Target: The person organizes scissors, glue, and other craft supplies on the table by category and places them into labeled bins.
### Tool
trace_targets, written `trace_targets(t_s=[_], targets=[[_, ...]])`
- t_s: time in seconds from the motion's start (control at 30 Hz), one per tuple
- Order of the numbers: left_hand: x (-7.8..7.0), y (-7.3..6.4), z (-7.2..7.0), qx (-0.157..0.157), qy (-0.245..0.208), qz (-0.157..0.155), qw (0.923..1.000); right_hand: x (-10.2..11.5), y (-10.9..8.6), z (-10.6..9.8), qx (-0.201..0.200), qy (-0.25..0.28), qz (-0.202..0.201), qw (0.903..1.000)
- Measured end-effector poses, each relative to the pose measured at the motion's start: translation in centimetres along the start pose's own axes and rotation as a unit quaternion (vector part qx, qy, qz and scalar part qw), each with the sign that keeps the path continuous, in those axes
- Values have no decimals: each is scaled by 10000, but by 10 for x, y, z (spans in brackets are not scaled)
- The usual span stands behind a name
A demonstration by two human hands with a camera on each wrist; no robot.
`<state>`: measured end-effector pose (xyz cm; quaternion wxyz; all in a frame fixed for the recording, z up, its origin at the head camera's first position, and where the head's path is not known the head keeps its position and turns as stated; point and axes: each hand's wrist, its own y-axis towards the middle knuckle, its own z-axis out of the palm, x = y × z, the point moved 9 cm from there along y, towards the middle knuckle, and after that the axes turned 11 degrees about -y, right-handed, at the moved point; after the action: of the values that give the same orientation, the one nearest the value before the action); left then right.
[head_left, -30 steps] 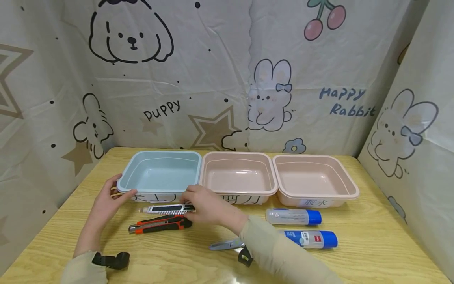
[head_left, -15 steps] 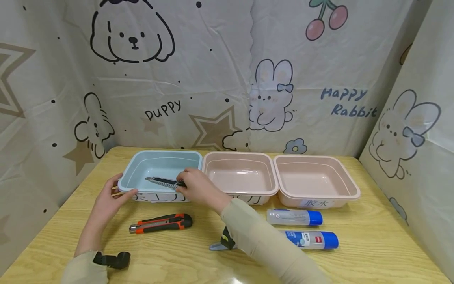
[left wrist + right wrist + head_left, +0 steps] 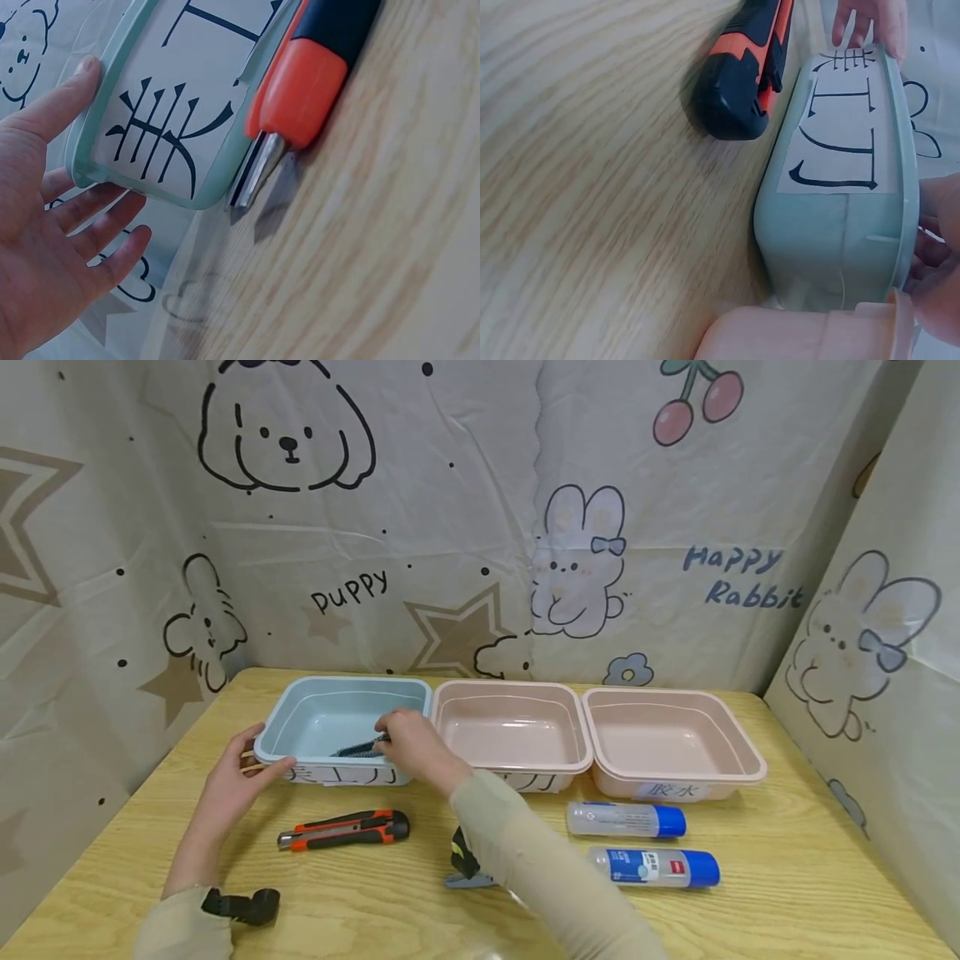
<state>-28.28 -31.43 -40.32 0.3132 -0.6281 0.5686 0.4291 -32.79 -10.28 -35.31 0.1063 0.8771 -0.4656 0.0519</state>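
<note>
Inside the light-blue bin (image 3: pixel 276 731) lies the blade end of a grey-and-black utility knife (image 3: pixel 358 749), tilted down toward its floor. My right hand (image 3: pixel 420 745) pinches the knife's other end just over the front rim. At the bin's left front corner my left hand (image 3: pixel 242 777) holds the rim, thumb on the front edge and fingers along the end wall. In the left wrist view those fingers (image 3: pixel 112 221) show below the rim. An orange-and-black utility knife (image 3: pixel 343 831) rests on the table in front of the bin.
Two pink bins, a middle one (image 3: pixel 513 768) and a right one (image 3: pixel 678 770), stand beside the blue one. Two blue-capped glue bottles (image 3: pixel 626 820) lie at the right. Scissors (image 3: pixel 471 882) are partly hidden under my right forearm. A printed curtain (image 3: pixel 450 527) hangs behind.
My right hand has lifted the grey utility knife from the table, over the front rim, and lowered it into the blue bin. The left hand has kept its place at the corner.
</note>
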Motion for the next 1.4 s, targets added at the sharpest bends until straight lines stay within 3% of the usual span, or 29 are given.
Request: trace_targets(t_s=[0.17,0.37,0.43,0.53,0.67,0.87,1.17,1.4], targets=[[0,0,0,54,-12,-8,10000,9,-7,-8,-223,-173,-387,9989],[0,0,0,-29,-55,-73,10000,45,-38,-19,-854,-647,-1656,9804],[1,1,1,-19,-77,-79,9999,55,-48,-12,-774,-817,-2002,9733],[8,3,1,6,-44,-107,9999,64,-59,9,-262,-1143,-2271,9668],[21,8,0,-43,96,-61,9999,63,-64,38,534,-1555,-2193,9617],[9,2,1,21,26,15,10000,53,-64,57,1015,-1571,-1966,9625],[-1,-1,1,72,36,-10,10000,49,-61,61,1162,-1245,-1862,9676],[-1,-1,1,75,3,11,10000,50,-63,49,866,-1195,-2044,9677]])
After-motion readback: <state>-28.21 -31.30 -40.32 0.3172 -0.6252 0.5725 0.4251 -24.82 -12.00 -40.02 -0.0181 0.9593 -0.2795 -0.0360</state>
